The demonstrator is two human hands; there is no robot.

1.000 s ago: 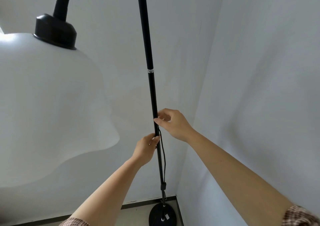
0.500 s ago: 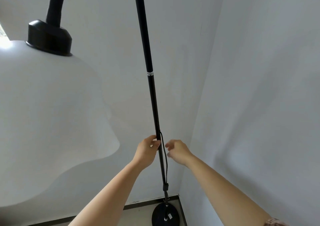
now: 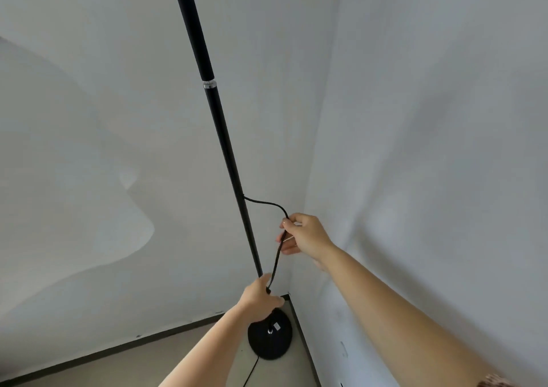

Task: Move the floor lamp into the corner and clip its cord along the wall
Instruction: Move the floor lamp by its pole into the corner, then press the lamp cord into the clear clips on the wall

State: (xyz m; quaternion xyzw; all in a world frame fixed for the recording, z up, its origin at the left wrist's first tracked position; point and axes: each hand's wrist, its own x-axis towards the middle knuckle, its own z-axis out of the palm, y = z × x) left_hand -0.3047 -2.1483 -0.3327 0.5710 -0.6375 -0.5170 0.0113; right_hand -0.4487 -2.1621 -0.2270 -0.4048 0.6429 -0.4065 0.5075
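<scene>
The black floor lamp pole (image 3: 221, 128) rises from its round black base (image 3: 271, 340), which stands on the floor in the corner of two white walls. A thin black cord (image 3: 277, 257) leaves the pole partway up and loops out to the right. My right hand (image 3: 304, 235) pinches that loop away from the pole. My left hand (image 3: 261, 297) grips the cord low down, next to the pole and just above the base. More cord trails from the base across the floor toward me. The shade is out of view.
The corner seam (image 3: 323, 137) runs down just right of the pole. A dark baseboard (image 3: 124, 343) lines the foot of both walls, above a beige floor (image 3: 142, 372). The shade's shadow falls on the left wall.
The view has tilted down and the white shade has left it. My left hand slid down the pole toward the base. My right hand took the cord and pulled it out to the right.
</scene>
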